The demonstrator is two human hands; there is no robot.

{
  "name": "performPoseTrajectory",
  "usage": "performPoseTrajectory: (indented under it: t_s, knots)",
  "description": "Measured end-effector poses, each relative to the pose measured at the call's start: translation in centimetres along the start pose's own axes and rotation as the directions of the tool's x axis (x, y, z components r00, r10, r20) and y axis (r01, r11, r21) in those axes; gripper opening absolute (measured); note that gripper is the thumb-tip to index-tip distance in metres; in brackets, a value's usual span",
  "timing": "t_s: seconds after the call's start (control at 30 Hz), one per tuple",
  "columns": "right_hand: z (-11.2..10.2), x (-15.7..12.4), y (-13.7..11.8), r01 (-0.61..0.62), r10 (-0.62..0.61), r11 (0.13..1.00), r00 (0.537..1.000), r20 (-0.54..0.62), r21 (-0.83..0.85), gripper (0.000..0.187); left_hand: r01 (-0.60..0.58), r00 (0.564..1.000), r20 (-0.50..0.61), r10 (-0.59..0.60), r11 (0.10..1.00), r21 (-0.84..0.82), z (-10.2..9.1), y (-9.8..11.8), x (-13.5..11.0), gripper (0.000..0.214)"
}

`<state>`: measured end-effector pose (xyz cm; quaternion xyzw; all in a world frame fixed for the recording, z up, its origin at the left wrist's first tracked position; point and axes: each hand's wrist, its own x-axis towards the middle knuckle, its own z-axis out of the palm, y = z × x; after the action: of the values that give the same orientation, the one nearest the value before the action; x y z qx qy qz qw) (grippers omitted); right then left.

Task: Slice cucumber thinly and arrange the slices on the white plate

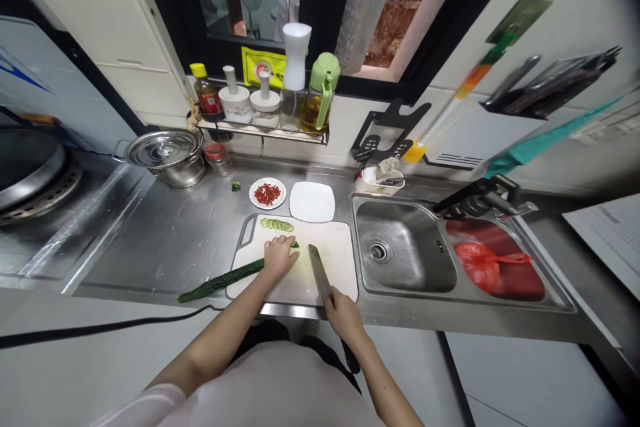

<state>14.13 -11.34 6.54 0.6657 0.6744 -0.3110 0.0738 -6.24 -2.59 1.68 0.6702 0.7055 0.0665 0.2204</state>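
My left hand is closed over the cut end of a long green cucumber, which reaches past the board's left edge onto the counter. In my right hand is the handle of a kitchen knife; its blade lies over the board, a little to the right of the cucumber and apart from it. A row of cucumber slices rests near the top of the white cutting board. Behind the board are a plate of chopped red pieces and a bare white square plate.
A double sink adjoins the board on the right, with a red plastic bag in its far basin. On the left stand a lidded steel pot and a wok. Bottles and jars line a wall rack.
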Motion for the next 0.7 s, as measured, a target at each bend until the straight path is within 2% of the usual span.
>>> performPoseTrajectory:
  t_s: [0.2, 0.33, 0.43, 0.53, 0.6, 0.7]
  knots:
    - [-0.2, 0.2, 0.2, -0.03, 0.03, 1.0, 1.0, 0.008, 0.009, 0.032, -0.026, 0.999, 0.017, 0.027, 0.999, -0.02, -0.2, 0.3, 0.8, 0.02]
    - [-0.2, 0.7, 0.2, -0.017, 0.017, 1.0, 1.0, 0.022, -0.001, 0.033, -0.025, 1.0, -0.02, 0.023, 0.996, -0.085, -0.6, 0.3, 1.0, 0.017]
    - [-0.2, 1.2, 0.0, -0.012, 0.012, 1.0, 0.999, 0.036, -0.003, 0.034, 0.004, 0.997, -0.076, -0.018, 0.985, -0.175, -1.7, -0.6, 1.7, 0.017]
    - [-0.2, 1.6, -0.2, 0.004, -0.004, 1.0, 1.0, 0.025, -0.003, 0.035, 0.072, 0.978, -0.162, -0.127, 0.947, -0.312, -3.4, -3.0, 3.4, 0.018]
    - [-0.3, 1.8, -0.3, 0.008, -0.008, 1.0, 1.0, 0.023, -0.003, 0.034, 0.14, 0.946, -0.208, -0.248, 0.893, -0.427, -4.9, -5.6, 5.0, 0.022]
    - [-0.4, 1.9, -0.5, 0.007, -0.007, 1.0, 0.999, 0.036, 0.0, 0.033, 0.309, 0.839, -0.225, -0.495, 0.775, -0.55, -7.1, -10.2, 7.9, 0.031]
